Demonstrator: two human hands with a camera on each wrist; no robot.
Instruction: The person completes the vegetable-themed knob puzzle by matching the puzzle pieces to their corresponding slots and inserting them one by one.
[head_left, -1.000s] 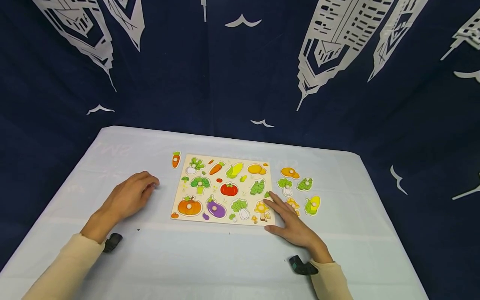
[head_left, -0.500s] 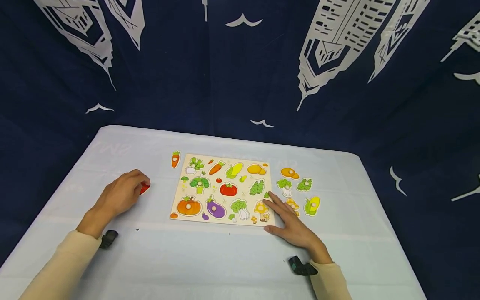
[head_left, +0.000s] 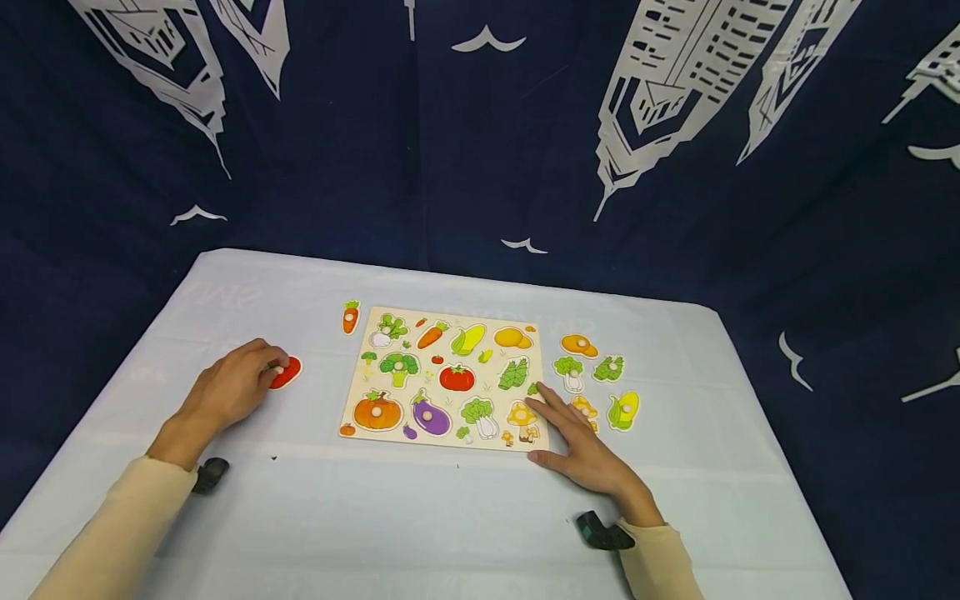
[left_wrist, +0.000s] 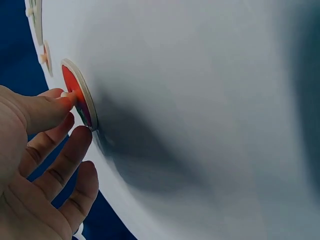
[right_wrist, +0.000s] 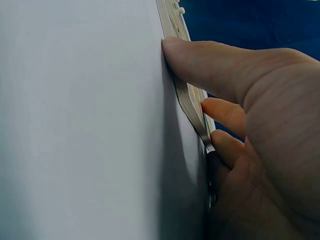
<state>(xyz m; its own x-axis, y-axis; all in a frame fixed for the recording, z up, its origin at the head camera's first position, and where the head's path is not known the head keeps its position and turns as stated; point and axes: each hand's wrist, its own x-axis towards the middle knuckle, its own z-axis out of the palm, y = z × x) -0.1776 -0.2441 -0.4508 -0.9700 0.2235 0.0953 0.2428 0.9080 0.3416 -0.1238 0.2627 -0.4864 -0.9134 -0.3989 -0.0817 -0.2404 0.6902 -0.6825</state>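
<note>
A red tomato puzzle piece (head_left: 287,373) is at the left of the table; my left hand (head_left: 228,385) pinches its small knob between thumb and index finger. In the left wrist view, the tomato piece (left_wrist: 80,95) stands tilted close to the white cloth, the other fingers loosely bent below it. My right hand (head_left: 588,454) rests on the lower right corner of the wooden vegetable puzzle board (head_left: 480,442), fingers extended over its edge. The right wrist view has the thumb against the board's side (right_wrist: 192,112). Knobbed pumpkin (head_left: 377,412) and eggplant (head_left: 431,417) pieces sit in the board.
A carrot piece (head_left: 351,317) lies left of the board. Loose pieces lie to its right: potato (head_left: 577,345), leafy green (head_left: 572,373), a green bunch (head_left: 609,368), corn (head_left: 624,411) and a partly covered mushroom (head_left: 584,408). A dark blue curtain (head_left: 465,167) hangs behind the table.
My left hand has moved left and slightly back, and the tomato piece, earlier hidden by the fingers, has come into view. The right hand and the board have stayed in place.
</note>
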